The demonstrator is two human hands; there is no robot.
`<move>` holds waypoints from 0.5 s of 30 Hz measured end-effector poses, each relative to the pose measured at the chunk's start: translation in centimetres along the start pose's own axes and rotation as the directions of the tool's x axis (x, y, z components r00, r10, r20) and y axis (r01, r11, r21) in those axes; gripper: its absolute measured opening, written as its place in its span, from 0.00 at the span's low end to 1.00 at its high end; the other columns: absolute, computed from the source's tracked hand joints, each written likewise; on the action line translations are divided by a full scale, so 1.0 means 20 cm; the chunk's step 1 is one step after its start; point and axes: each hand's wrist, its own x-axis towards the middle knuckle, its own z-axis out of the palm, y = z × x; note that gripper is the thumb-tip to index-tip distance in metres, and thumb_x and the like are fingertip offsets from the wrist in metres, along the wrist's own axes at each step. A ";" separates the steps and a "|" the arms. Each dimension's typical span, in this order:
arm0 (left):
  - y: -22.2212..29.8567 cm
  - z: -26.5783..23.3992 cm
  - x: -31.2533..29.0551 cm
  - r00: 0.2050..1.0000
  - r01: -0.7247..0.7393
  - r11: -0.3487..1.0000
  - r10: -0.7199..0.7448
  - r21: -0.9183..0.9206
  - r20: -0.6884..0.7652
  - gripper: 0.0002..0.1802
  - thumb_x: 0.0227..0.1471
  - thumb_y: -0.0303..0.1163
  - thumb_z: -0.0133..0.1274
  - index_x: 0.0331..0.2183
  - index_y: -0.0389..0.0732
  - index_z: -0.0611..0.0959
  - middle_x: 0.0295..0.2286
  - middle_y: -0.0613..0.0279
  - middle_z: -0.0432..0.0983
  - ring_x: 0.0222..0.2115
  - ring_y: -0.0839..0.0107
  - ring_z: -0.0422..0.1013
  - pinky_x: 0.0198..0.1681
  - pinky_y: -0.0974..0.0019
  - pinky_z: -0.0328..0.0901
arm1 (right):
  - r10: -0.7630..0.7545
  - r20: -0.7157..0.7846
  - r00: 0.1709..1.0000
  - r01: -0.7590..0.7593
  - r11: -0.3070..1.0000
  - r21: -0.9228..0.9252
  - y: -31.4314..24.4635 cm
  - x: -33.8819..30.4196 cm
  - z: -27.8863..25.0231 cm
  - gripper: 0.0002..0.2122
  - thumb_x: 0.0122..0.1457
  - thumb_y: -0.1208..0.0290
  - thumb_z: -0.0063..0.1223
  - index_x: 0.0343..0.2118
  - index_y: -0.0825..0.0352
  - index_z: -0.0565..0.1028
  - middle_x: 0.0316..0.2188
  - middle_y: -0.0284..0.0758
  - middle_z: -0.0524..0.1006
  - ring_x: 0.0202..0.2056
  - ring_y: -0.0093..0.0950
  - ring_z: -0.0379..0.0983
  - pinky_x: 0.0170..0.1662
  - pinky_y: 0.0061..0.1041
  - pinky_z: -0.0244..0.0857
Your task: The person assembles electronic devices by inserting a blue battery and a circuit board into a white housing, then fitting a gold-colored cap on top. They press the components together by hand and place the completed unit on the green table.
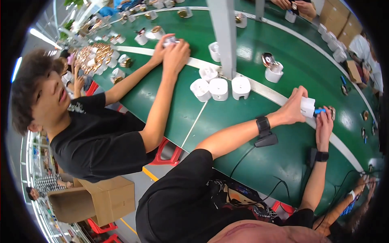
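My left hand (295,106) is wrapped round a white plastic housing (308,107), held over the pale strip that runs along the green worktop. Close against the housing's right side, my right hand (324,121) pinches a small blue cylindrical part (319,111). A metallic, gold-toned piece (332,113) shows beside my right fingers; whether it is joined to the blue part, I cannot tell. To the left of my hands, several white housings (219,89) stand grouped by a grey post. Farther off sits another white housing (274,73) with a shiny metal part in its top.
A grey post (225,36) rises from the green worktop (251,133). At my left a co-worker's hands (174,46) hold a small white part. Black cables (279,183) trail near my wrists. Loose blue-and-metal parts (345,87) lie at the right; a cardboard box (109,198) stands on the floor.
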 end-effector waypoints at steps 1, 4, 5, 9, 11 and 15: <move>-0.04 0.07 -0.03 0.999 0.034 0.998 -0.034 -0.049 0.004 0.33 0.28 0.23 0.66 0.42 0.39 0.71 0.38 0.50 0.68 0.42 0.52 0.69 0.46 0.56 0.67 | -0.018 -0.050 0.999 0.017 1.000 -0.021 0.01 0.01 0.01 0.16 0.65 0.72 0.51 0.55 0.70 0.69 0.44 0.37 0.76 0.37 0.18 0.73 0.40 0.15 0.69; -0.18 0.16 0.05 0.996 -0.008 0.979 -0.010 -0.203 -0.086 0.35 0.28 0.23 0.68 0.44 0.36 0.72 0.41 0.51 0.70 0.45 0.54 0.70 0.50 0.58 0.66 | -0.125 -0.159 0.979 0.109 0.988 -0.106 0.03 0.04 0.09 0.15 0.64 0.71 0.54 0.51 0.72 0.71 0.39 0.36 0.78 0.37 0.21 0.76 0.43 0.20 0.73; -0.21 0.18 0.05 0.994 -0.016 0.982 -0.004 -0.186 -0.109 0.35 0.29 0.23 0.68 0.45 0.36 0.73 0.42 0.51 0.71 0.45 0.56 0.71 0.51 0.58 0.66 | -0.157 -0.186 0.970 0.126 0.978 -0.168 0.03 0.02 0.11 0.14 0.64 0.72 0.54 0.50 0.73 0.72 0.38 0.36 0.78 0.36 0.22 0.76 0.41 0.21 0.73; -0.16 0.21 0.09 0.996 0.084 0.983 -0.088 -0.163 -0.015 0.36 0.33 0.23 0.67 0.49 0.35 0.74 0.42 0.53 0.77 0.45 0.62 0.73 0.50 0.61 0.67 | -0.231 -0.225 0.947 0.162 0.944 -0.286 0.00 0.00 0.11 0.10 0.63 0.74 0.55 0.44 0.74 0.75 0.37 0.37 0.78 0.34 0.23 0.77 0.39 0.22 0.75; -0.17 0.18 0.05 0.996 0.081 0.990 -0.078 -0.113 0.034 0.38 0.34 0.23 0.67 0.51 0.35 0.73 0.42 0.56 0.77 0.44 0.67 0.74 0.50 0.64 0.67 | -0.253 -0.218 0.943 0.191 0.944 -0.270 -0.03 0.00 0.15 0.09 0.62 0.75 0.55 0.43 0.75 0.75 0.37 0.37 0.79 0.34 0.23 0.77 0.39 0.23 0.75; -0.11 0.17 0.04 0.984 0.037 0.999 -0.041 0.029 0.172 0.35 0.36 0.24 0.65 0.51 0.36 0.73 0.42 0.53 0.77 0.44 0.60 0.74 0.50 0.61 0.68 | -0.373 -0.235 0.898 0.306 0.910 -0.278 -0.12 -0.07 0.19 0.09 0.62 0.77 0.55 0.43 0.75 0.76 0.39 0.41 0.79 0.36 0.24 0.77 0.41 0.23 0.74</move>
